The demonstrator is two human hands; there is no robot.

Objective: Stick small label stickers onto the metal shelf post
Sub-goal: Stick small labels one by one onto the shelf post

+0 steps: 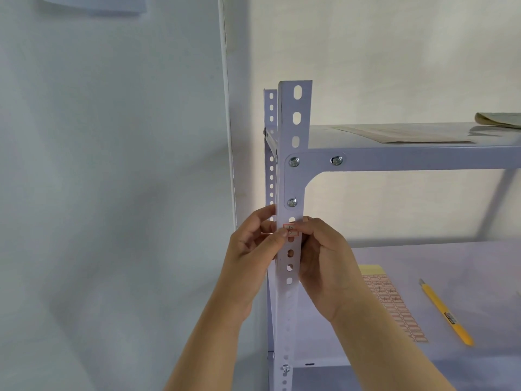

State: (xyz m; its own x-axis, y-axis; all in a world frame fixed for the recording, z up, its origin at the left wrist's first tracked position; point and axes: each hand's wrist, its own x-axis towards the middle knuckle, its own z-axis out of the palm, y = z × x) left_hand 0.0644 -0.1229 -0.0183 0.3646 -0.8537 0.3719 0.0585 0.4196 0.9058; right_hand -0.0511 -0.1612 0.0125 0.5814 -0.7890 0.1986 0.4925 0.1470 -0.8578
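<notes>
A small red-bordered sticker (291, 230) is held flat across the front face of the metal post (287, 131), just below the lowest screw of the corner bracket and above a run of open holes. The left hand (253, 249) is closed in a grip at the post's left edge: its thumb is pressed onto the sticker's left end, and its fingers are curled behind the edge. The right hand (327, 258) is closed at the right edge, where the sticker's right end is pinched against the metal; the fingers are curled round into the shelf bay.

Left of the post, open room is seen up to the pale wall (112, 193) — only a second, rear post (271, 108) stands close behind. To the right, the bay is bounded above by the front rim of the upper shelf (408, 156), on which a flat paper (403, 135) is laid. On the lower shelf (451, 261) a sheet of stickers (394, 303) lies near the right wrist, partly hidden by it, and a slim yellow tool (445, 311) lies apart from the sheet — further right.
</notes>
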